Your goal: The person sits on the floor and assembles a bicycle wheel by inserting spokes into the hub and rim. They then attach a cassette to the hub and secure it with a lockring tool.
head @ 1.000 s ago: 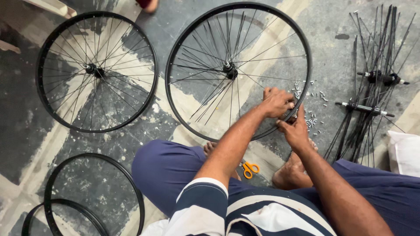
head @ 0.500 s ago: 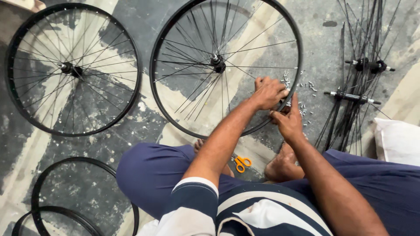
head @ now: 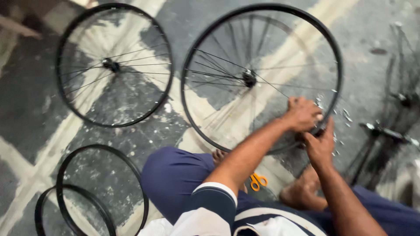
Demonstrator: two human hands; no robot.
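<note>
Shifted since half a second ago: the view has swung right, so the spoked wheel (head: 262, 78) being worked on now sits centre frame and the second wheel (head: 114, 65) has slid in from the left edge. Both hands have stayed at the same spot on the near right part of the rim. Left hand (head: 302, 114) lies curled over the rim and spokes, fingers clenched around them. Right hand (head: 320, 146) is just beside it, below the rim, fingers closed on something at the rim; what it pinches is too blurred to tell. That wheel lies flat on the grey painted floor (head: 35, 109), right in front of the person's crossed legs in blue trousers (head: 175, 179). Small pale bits are scattered on the floor near the hands. Orange-handled scissors (head: 257, 180) lie by the knee. Two bare black rims (head: 94, 192) overlap at lower left. Over on the right, a blurred bundle of spokes and hubs (head: 393, 126).
</note>
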